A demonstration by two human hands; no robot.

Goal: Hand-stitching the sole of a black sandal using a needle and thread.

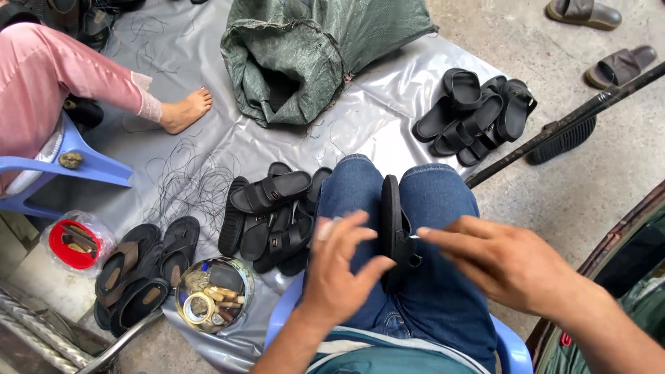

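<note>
The person sits on a blue chair (516,350) with a black sandal (393,228) wedged on edge between the jeans-clad knees (436,208), sole turned left and strap side right; the thighs seem to act as a clamp, so that both hands are free to work on it. The left hand (339,266) is spread, fingers loosely open, its thumb and fingertips touching the sandal's sole side as if steadying it rather than gripping. The right hand (502,260) reaches in from the right with fingers pinched together at the strap side; something thin and pale shows at the fingertips, but what it is cannot be told. Supplies lie within arm's reach on the grey sheet (388,131) spread over the floor, which probably keeps the goods off the concrete. A pile of black sandals (273,215) sits just left of the knees, and another black pile (478,114) lies farther ahead to the right. Brown-strapped sandals (142,273) lie at the lower left beside a round tin (211,294) of small bits, close to the left hand. A red lid (73,244) in a plastic bag lies farther left. A green sack (312,52) slumps open at the top of the sheet. Loose dark threads (190,180) are scattered between it and the piles. Another person in pink (48,76) sits at the left, one bare foot (185,109) on the sheet.
</note>
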